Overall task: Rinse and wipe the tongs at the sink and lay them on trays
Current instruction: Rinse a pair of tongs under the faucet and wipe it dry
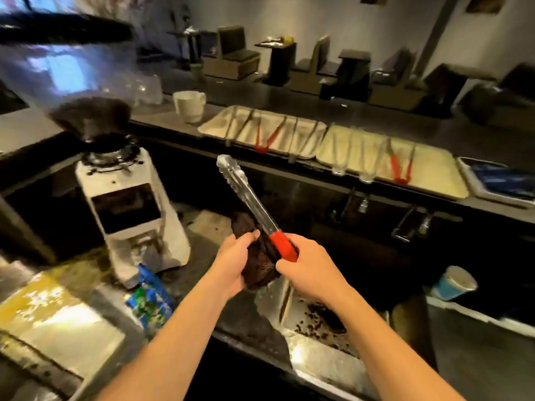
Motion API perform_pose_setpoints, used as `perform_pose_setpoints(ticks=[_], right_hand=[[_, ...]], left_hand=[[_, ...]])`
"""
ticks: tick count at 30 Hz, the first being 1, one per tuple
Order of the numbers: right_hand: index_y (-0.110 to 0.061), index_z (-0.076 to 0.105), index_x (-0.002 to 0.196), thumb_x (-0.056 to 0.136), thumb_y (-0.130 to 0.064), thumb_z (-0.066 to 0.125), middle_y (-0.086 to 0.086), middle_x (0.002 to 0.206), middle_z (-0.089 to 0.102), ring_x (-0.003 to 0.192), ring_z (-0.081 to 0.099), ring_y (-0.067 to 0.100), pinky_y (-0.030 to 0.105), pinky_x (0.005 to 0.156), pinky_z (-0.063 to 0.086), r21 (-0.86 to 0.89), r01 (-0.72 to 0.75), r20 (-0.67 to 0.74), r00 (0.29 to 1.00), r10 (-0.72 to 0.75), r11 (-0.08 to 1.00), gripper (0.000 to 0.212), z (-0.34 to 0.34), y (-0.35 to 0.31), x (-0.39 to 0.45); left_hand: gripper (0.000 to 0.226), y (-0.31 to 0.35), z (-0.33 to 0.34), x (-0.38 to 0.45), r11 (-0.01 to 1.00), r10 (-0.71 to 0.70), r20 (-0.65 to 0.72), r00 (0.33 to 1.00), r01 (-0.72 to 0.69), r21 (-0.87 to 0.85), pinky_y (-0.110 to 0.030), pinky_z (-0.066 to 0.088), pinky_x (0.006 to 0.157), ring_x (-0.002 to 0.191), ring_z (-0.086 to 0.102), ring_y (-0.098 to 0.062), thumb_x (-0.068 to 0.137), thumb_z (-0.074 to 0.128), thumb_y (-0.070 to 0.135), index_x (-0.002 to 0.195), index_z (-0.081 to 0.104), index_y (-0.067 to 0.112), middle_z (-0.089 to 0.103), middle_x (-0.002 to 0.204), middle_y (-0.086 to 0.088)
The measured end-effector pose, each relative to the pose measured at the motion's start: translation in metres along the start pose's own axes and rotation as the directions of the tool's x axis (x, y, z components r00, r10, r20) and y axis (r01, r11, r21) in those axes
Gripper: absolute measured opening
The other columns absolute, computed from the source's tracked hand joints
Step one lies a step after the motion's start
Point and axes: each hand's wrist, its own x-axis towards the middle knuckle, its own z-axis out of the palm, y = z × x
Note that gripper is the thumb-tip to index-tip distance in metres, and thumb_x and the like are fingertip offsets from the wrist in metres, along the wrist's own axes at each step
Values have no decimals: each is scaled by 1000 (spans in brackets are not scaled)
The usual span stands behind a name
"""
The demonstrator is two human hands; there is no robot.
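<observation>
Wipe step: your right hand grips red-handled steel tongs; left hand clutches dark cloth. Next: lay them on beige tray.

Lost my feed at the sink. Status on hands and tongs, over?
Right hand grips red-handled tongs, tips up. Left hand holds dark cloth against the handle. Both trays already carry tongs. Path to trays looks open.

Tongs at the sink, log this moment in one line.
step: wiping | right hand: holds tongs by red handle | left hand: holds dark cloth against tongs | trays: several tongs laid
</observation>
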Motion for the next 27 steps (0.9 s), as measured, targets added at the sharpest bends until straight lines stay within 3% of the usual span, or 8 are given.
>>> perform_pose_setpoints(ticks=[5,8,10,14,18,20,22,27], right_hand=[[-27,62,81,69,-21,60,-4,50,54,43,54,14,26,41,43,295,-155,-55,982,179,943,13,-82,53,-10],[-17,56,74,71,-14,62,3,53,52,43,50,16,25,39,39,543,-198,-53,962,269,816,8,-120,72,-21],[-12,56,80,73,-11,62,6,59,52,45,49,17,25,38,37,677,-195,-41,953,302,710,10,-141,81,-26],[-10,56,105,88,-12,57,5,68,56,46,47,13,22,36,36,895,-167,22,943,333,414,17,-180,96,-32],[-10,58,102,95,-38,52,4,69,58,47,48,12,21,36,38,956,-148,41,923,383,255,30,-217,104,-25],[-7,58,100,93,-45,47,8,71,59,48,51,15,23,37,40,936,-162,-3,883,470,311,40,-233,110,-17],[-5,57,101,92,-39,43,11,74,59,49,53,18,26,40,42,856,-221,-105,811,576,467,38,-247,117,-4],[-9,54,87,86,-29,49,13,81,56,71,56,29,42,66,54,403,-465,-319,736,597,789,20,-271,136,43]], left_hand=[[16,-27,100,15,996,-46,140,989,35,85,-41,61,65,77,76,-30,96,57,16,106,67,7,77,92,-17],[16,-40,144,14,991,-79,227,971,51,124,-51,59,85,86,72,-34,97,55,14,104,67,7,74,100,-22],[20,-48,165,13,984,-103,261,960,60,165,-52,56,91,94,71,-37,98,54,15,110,66,4,72,108,-26],[14,-63,201,12,975,-149,313,938,86,206,-37,61,70,79,75,-28,98,55,14,103,67,10,77,88,-14],[19,-68,227,10,967,-212,355,910,142,212,-50,56,90,104,69,-41,99,54,13,112,65,7,72,109,-23],[19,-69,235,8,966,-223,370,902,154,206,-48,57,88,102,70,-39,99,53,12,112,66,7,72,109,-23],[20,-70,241,9,961,-239,373,896,165,220,-50,58,88,100,70,-39,100,53,12,115,65,7,72,111,-23],[25,-70,249,22,949,-266,352,897,181,257,-59,49,101,113,65,-43,102,50,14,123,60,5,67,123,-27]])
